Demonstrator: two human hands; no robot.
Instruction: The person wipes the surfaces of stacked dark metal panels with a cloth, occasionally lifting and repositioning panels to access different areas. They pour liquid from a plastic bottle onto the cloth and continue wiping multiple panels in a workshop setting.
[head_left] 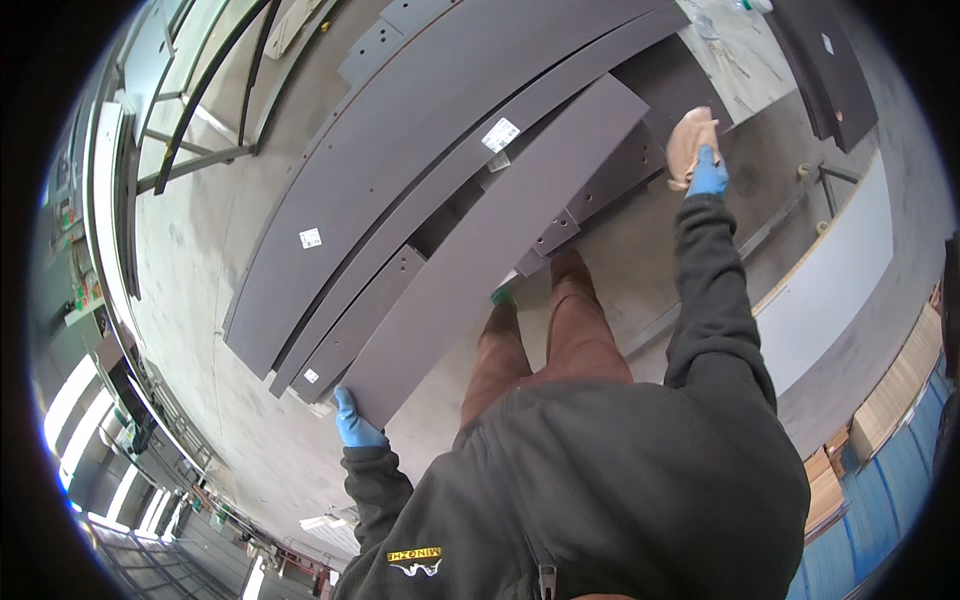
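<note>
My left hand (358,422), in a blue glove, is closed on the near left end of a long dark grey panel (500,240). The panel slants from that hand up to the far right, above other grey boards. My right hand (708,176), also gloved in blue, is closed round a crumpled beige cloth (690,143). It holds the cloth off to the right of the panel's far end, apart from it. Beneath the held panel lie a drilled grey board (365,315) and a longer board (345,300) with white labels.
A wide grey panel (400,130) with a label lies beyond. To the right are dark boards (815,60), a white panel (835,275) and a low metal frame (740,250). A metal rack (205,155) stands at far left. Wooden boards (895,385) lie at lower right.
</note>
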